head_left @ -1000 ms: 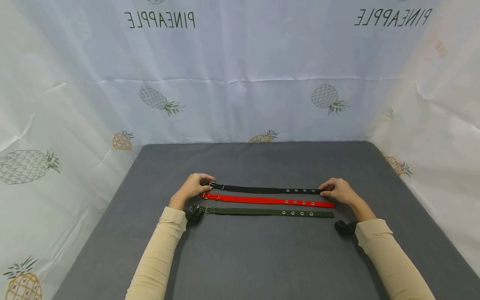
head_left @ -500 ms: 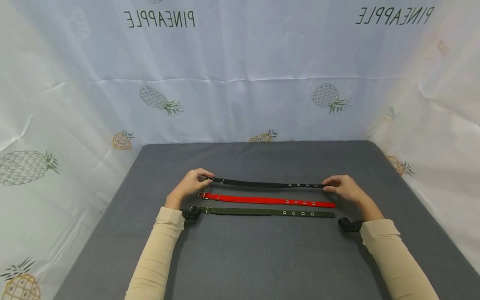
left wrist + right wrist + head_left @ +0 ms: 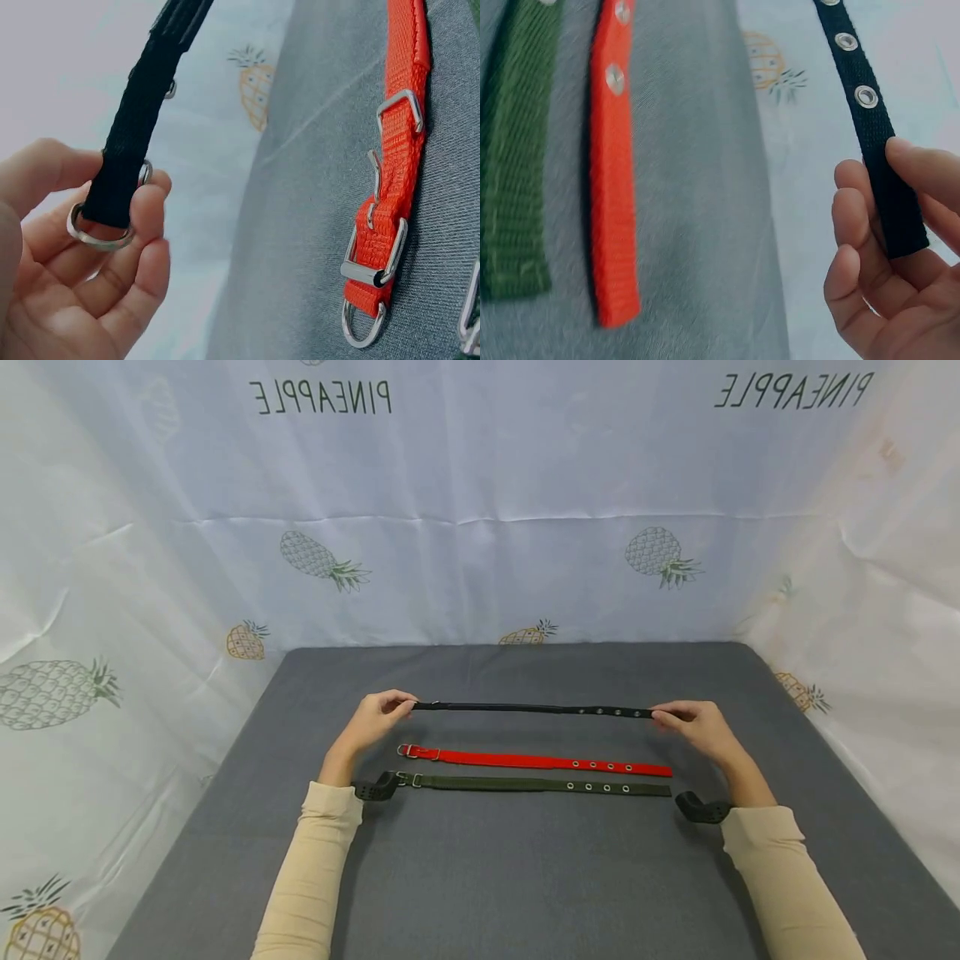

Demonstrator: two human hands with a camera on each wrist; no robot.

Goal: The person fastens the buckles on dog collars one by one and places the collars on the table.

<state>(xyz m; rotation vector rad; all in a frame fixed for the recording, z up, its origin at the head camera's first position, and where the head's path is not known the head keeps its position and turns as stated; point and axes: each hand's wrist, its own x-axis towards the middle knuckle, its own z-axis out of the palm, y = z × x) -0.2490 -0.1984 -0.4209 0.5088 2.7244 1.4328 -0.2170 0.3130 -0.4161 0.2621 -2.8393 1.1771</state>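
Observation:
A black pet collar [image 3: 510, 707] is stretched nearly straight between both hands, raised above the grey table. My left hand [image 3: 373, 720] pinches its buckle end, where a metal D-ring [image 3: 101, 238] shows in the left wrist view. At the other end my right hand [image 3: 697, 727] pinches the plain tip, just past the metal eyelets [image 3: 866, 97]. Nearer to me a red collar [image 3: 510, 761] lies flat on the table, its buckle [image 3: 375, 262] to the left. In front of that lies a green collar [image 3: 495, 783], parallel to the red one.
The grey table [image 3: 525, 868] ends at the back against a white curtain [image 3: 480, 577] printed with pineapples. Curtain also hangs along both sides. A black wrist device [image 3: 377, 787] is by the left cuff, close to the green collar's buckle; another [image 3: 702, 808] is by the right cuff.
Both hands have lifted the black collar off the table, up and away from the red one, and it now hangs straighter. The red and green collars have stayed in place.

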